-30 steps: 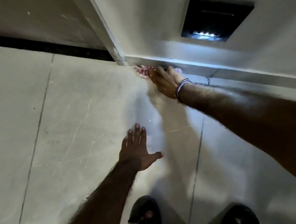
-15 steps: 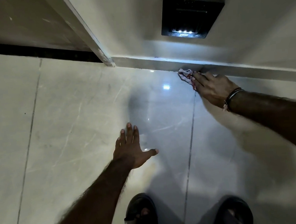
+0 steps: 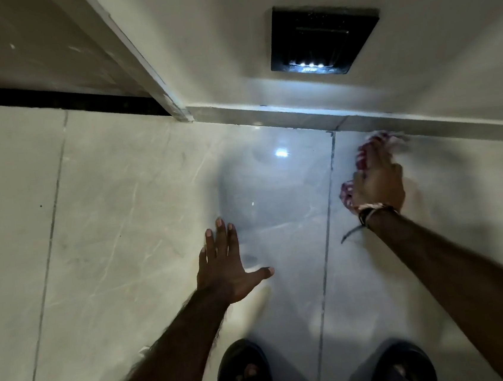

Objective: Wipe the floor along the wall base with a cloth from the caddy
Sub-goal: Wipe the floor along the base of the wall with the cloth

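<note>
At two o'clock, the right hand [image 3: 378, 181] is pressing a red-and-white crumpled cloth [image 3: 364, 155] beside the grey baseboard [image 3: 298, 117], fingers clamped on it; the left hand [image 3: 225, 267], fingers apart (bracing), risks slipping on the glossy grey tiled floor [image 3: 121, 204].

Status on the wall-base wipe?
Done: cloth is out and in use; no caddy in view. In hand: right hand presses it flat to the floor beside the skirting, blurred mid-stroke. Left hand braces, empty. Left: how much wall base remains can't be judged.
</note>
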The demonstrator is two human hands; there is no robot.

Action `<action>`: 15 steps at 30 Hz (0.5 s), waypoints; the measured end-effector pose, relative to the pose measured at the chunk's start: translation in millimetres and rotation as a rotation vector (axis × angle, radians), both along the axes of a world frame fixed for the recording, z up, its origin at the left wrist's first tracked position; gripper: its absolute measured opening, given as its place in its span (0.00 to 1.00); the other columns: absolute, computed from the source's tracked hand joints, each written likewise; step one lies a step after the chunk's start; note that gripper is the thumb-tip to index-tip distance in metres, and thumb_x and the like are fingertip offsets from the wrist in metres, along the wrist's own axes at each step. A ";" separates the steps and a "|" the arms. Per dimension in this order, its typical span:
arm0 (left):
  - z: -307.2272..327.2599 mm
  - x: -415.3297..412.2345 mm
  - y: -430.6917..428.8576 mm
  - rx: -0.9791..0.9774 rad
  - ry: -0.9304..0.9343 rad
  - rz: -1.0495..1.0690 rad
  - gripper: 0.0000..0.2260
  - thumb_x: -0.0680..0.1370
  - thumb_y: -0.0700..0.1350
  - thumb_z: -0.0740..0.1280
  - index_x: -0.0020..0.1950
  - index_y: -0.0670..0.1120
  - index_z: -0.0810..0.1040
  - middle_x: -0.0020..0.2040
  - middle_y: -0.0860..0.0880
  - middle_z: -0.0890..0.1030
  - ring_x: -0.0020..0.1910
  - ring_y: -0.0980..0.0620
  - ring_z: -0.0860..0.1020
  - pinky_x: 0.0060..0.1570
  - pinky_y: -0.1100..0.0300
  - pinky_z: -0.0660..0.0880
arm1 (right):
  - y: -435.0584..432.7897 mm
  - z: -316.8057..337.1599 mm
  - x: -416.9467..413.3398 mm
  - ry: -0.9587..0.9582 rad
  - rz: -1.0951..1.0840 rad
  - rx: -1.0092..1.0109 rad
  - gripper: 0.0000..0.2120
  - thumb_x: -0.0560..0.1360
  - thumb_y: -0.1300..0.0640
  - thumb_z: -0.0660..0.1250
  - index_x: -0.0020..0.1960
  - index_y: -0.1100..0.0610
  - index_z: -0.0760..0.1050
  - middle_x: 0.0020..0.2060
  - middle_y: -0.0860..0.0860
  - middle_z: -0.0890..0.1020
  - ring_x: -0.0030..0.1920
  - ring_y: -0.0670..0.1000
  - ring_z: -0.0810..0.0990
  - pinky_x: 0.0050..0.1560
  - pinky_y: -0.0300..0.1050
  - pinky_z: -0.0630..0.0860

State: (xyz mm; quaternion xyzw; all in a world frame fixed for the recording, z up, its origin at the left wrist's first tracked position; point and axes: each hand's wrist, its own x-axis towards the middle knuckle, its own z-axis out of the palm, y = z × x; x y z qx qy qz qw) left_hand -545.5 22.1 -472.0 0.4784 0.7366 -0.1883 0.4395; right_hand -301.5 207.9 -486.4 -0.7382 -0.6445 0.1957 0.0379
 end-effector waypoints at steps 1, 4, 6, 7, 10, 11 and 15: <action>-1.7 1.0 -2.8 0.020 -0.001 0.008 0.59 0.68 0.79 0.60 0.80 0.49 0.29 0.78 0.49 0.24 0.79 0.44 0.29 0.80 0.41 0.44 | 8.0 -2.3 -12.0 -0.005 0.035 -0.002 0.29 0.74 0.62 0.64 0.75 0.57 0.67 0.76 0.54 0.68 0.70 0.62 0.70 0.70 0.51 0.67; -6.6 2.5 -10.1 0.067 -0.004 0.022 0.61 0.66 0.80 0.62 0.76 0.51 0.24 0.77 0.49 0.22 0.78 0.44 0.27 0.79 0.42 0.43 | 12.6 -6.8 -48.4 0.016 -0.014 0.034 0.28 0.74 0.62 0.65 0.74 0.59 0.68 0.74 0.55 0.70 0.71 0.62 0.68 0.72 0.52 0.67; -10.4 2.6 -12.6 0.082 -0.009 0.029 0.61 0.65 0.80 0.62 0.75 0.52 0.23 0.77 0.49 0.22 0.77 0.43 0.26 0.79 0.42 0.42 | 6.8 -7.9 -68.2 -0.031 -0.004 0.055 0.29 0.73 0.61 0.66 0.73 0.59 0.68 0.73 0.56 0.71 0.69 0.63 0.70 0.67 0.54 0.72; -11.0 2.0 -12.7 0.090 -0.008 0.030 0.61 0.65 0.80 0.62 0.75 0.52 0.23 0.77 0.49 0.22 0.77 0.43 0.26 0.79 0.42 0.43 | 5.5 -8.6 -75.8 -0.060 0.007 0.045 0.29 0.73 0.61 0.66 0.73 0.60 0.67 0.74 0.57 0.70 0.68 0.63 0.70 0.65 0.55 0.73; -12.8 -0.4 -14.1 0.109 -0.005 0.022 0.63 0.64 0.81 0.61 0.79 0.51 0.27 0.78 0.49 0.24 0.78 0.43 0.27 0.79 0.42 0.46 | 6.5 -11.3 -91.9 -0.112 -0.049 -0.012 0.30 0.74 0.60 0.65 0.75 0.61 0.63 0.75 0.59 0.67 0.67 0.64 0.70 0.62 0.57 0.74; -12.8 -0.7 -15.1 0.110 -0.009 0.022 0.62 0.64 0.81 0.61 0.80 0.51 0.27 0.78 0.50 0.24 0.78 0.43 0.27 0.79 0.43 0.47 | 6.7 -11.0 -95.3 -0.121 -0.063 -0.018 0.30 0.75 0.60 0.65 0.76 0.61 0.63 0.76 0.59 0.66 0.67 0.65 0.70 0.61 0.57 0.74; -13.2 0.5 -15.6 0.134 -0.006 0.040 0.63 0.64 0.81 0.61 0.80 0.51 0.27 0.79 0.50 0.24 0.78 0.44 0.27 0.80 0.43 0.47 | 6.1 -13.2 -99.9 -0.130 -0.062 -0.027 0.30 0.74 0.59 0.65 0.75 0.62 0.63 0.76 0.60 0.66 0.67 0.64 0.70 0.60 0.57 0.75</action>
